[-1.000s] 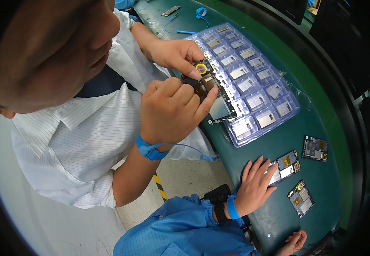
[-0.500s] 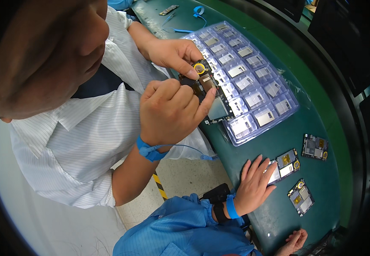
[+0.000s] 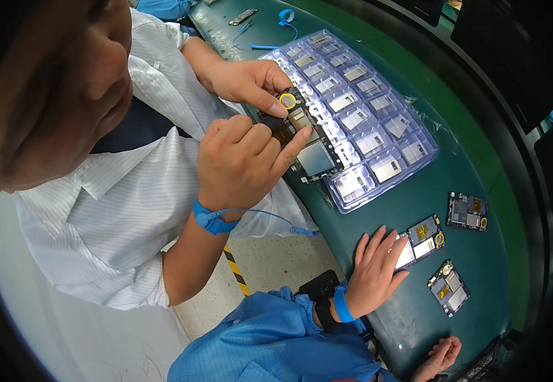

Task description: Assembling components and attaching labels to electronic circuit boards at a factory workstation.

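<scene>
- The dark green worktop curves from the top of the view down to the lower right, and everything else lies on it.
- A co-worker in a white striped shirt fills the left side and leans in over the worktop's edge.
- A clear compartment tray lies on the worktop in front of the co-worker. Each pocket holds a small silvery module.
- The co-worker's two hands grip a long circuit board over the near edge of the tray. The farther hand pinches the end that carries a yellow ring. The nearer hand is curled, with its thumb pressed on the board's middle.
- A blue wrist strap with a thin cord sits on the co-worker's nearer wrist.
- The left hand comes from a blue sleeve and lies flat and relaxed on the worktop with its fingers spread. It grasps nothing.
- Its fingertips rest on the edge of a small circuit board, which lies below the tray toward the worktop's right side.
- Two more small boards lie close by, one to the right and one below. Neither is touched.
- The right hand shows only partly at the lower edge with its fingers curled. Whether it holds anything cannot be told.
</scene>
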The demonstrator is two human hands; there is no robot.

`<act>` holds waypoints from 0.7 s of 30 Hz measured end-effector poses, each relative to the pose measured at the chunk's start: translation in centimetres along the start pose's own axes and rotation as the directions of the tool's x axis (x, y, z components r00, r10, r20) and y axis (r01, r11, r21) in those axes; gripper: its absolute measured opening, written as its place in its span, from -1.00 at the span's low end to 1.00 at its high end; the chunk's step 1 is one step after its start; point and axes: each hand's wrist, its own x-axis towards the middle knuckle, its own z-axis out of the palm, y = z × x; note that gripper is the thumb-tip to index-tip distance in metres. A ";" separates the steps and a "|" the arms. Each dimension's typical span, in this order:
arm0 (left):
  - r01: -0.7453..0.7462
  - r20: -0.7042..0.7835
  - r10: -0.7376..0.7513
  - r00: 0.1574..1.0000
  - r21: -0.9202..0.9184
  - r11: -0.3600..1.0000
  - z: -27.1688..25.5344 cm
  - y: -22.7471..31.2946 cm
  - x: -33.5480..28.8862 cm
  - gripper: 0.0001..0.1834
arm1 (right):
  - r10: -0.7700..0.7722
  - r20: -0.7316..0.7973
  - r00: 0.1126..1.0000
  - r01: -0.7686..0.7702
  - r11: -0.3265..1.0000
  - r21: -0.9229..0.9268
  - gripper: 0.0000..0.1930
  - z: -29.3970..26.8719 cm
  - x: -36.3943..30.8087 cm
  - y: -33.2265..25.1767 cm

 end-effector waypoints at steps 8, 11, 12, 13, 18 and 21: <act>-0.011 0.060 0.010 0.998 0.014 1.000 0.8 0.0 0.2 -0.27 | -0.054 -0.033 0.998 0.051 0.996 -0.078 -0.86 -1.7 0.7 3.0; 0.047 0.077 -0.053 0.996 0.072 0.996 -0.5 -0.1 0.5 -0.22 | -0.001 -0.039 0.999 0.000 1.000 -0.017 -0.88 0.9 0.4 0.7; 0.022 0.054 -0.026 0.998 0.081 0.996 -0.5 -0.3 0.4 -0.22 | 0.012 -0.011 1.000 -0.012 1.000 0.012 -0.89 1.0 0.4 0.1; 0.037 0.087 -0.045 0.995 0.094 0.995 -0.5 -0.1 0.7 -0.22 | 0.005 -0.020 1.000 -0.005 1.000 0.001 -0.90 0.8 0.3 0.2; -0.009 0.094 0.007 0.996 0.021 1.000 0.6 -0.5 0.7 -0.23 | 0.008 -0.072 0.997 -0.008 1.000 -0.007 -0.91 0.8 0.3 -0.2; 0.012 0.090 -0.012 0.996 0.003 1.000 0.4 -0.2 0.8 -0.24 | 0.003 -0.064 0.998 -0.004 1.000 -0.009 -0.91 0.7 0.2 -0.6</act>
